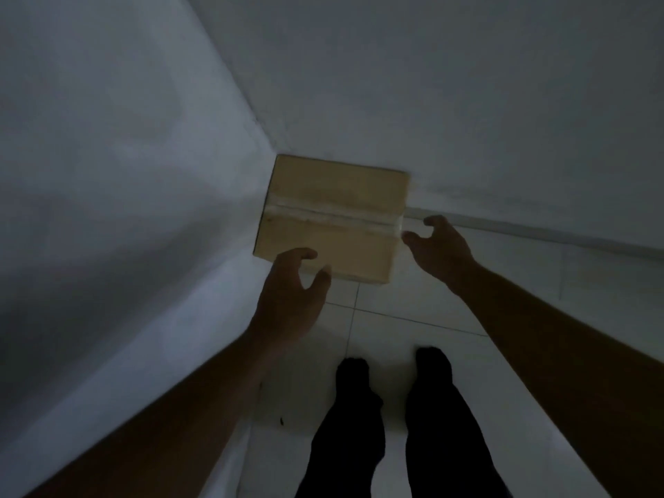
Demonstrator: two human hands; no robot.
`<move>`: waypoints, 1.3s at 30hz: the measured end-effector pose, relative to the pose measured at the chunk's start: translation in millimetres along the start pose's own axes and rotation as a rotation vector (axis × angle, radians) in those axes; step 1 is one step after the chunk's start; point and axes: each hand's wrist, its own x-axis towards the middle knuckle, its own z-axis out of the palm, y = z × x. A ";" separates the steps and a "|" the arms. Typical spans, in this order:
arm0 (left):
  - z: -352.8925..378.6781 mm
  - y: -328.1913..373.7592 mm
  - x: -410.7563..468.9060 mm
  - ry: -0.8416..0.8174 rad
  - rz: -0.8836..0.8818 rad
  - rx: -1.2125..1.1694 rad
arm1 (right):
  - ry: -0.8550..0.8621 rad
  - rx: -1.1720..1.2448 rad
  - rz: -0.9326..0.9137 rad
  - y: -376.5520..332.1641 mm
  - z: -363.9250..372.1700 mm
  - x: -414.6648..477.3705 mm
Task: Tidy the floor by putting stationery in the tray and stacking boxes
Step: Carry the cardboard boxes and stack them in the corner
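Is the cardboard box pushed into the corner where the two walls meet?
Yes. The cardboard box sits tight in the corner, its left and far edges against the two walls, with tape running across its top.

A dim, bare room corner, possibly in a home, is being shown: plain white walls (107, 174) beyond the hands, pale floor tiles (395, 307) beneath them.

In front of you the square tan cardboard box (332, 217) looks matt and papery, with a glossy strip of clear tape (332, 214) along its top seam. The white tiled floor (413, 310) under you is smooth with a faint sheen, split by thin dark grout lines. The grey-white walls (125, 174) look painted, flat and matt. Your black trousers (442, 425) read as dull cloth.
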 end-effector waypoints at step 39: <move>377.9 402.5 -543.2 -0.798 0.973 0.248 | 0.884 1.014 0.455 499.7 -389.6 -631.1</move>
